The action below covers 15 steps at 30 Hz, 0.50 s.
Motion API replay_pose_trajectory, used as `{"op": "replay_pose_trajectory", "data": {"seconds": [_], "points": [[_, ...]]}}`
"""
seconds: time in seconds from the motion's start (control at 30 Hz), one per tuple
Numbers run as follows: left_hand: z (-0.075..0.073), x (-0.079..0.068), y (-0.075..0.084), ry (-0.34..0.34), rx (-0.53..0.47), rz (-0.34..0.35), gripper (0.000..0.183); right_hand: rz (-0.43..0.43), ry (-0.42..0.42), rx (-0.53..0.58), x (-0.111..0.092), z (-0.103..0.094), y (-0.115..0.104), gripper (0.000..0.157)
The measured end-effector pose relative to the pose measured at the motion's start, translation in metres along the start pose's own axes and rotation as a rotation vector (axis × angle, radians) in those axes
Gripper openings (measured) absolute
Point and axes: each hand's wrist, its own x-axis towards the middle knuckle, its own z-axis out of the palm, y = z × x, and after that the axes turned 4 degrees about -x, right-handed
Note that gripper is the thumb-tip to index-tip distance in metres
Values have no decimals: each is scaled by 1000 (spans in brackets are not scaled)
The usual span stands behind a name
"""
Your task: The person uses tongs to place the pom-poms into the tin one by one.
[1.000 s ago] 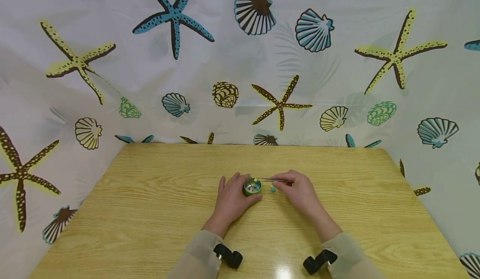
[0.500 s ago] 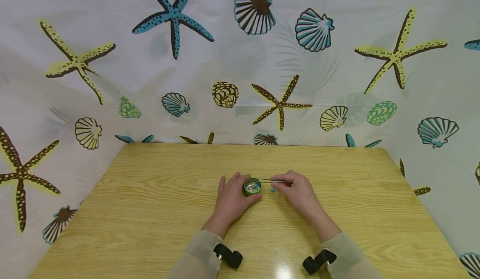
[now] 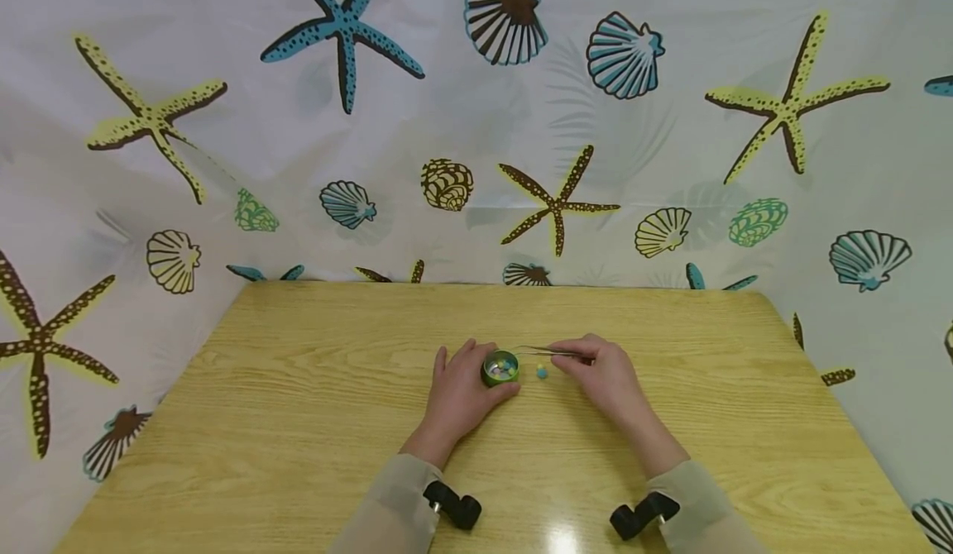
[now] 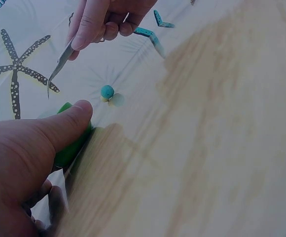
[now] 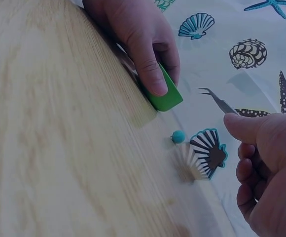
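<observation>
My left hand (image 3: 463, 389) curls round a small round green container (image 5: 167, 98), thumb on its near side. Several small blue, yellow and pale beads (image 3: 503, 365) lie inside it. In my right hand (image 3: 606, 372) I pinch metal tweezers (image 5: 219, 102) with bent tips. The tips are slightly apart with nothing between them, just right of the container's rim. On the table right of the container, below the tweezers, sit a blue bead (image 4: 107, 91) and a smaller yellowish bead (image 4: 104, 99), close together.
The wooden table (image 3: 298, 422) stretches to both sides of the hands. Behind it and at its sides hangs a white cloth (image 3: 417, 124) printed with starfish and shells. A black wrist mount (image 3: 452, 506) sits on the left sleeve, another mount (image 3: 644, 516) on the right.
The tweezers, earlier over the container with a yellowish bead at the tips, then dipped to its opening, have drawn back right with bare tips. The left hand stays on the container.
</observation>
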Motion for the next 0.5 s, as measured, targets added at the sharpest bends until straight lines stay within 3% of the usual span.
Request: {"op": "replay_pose_trajectory", "data": {"seconds": [0.5], "points": [[0, 0, -1, 5, -12, 3, 74, 31, 9, -29, -2, -19, 20, 20]]}}
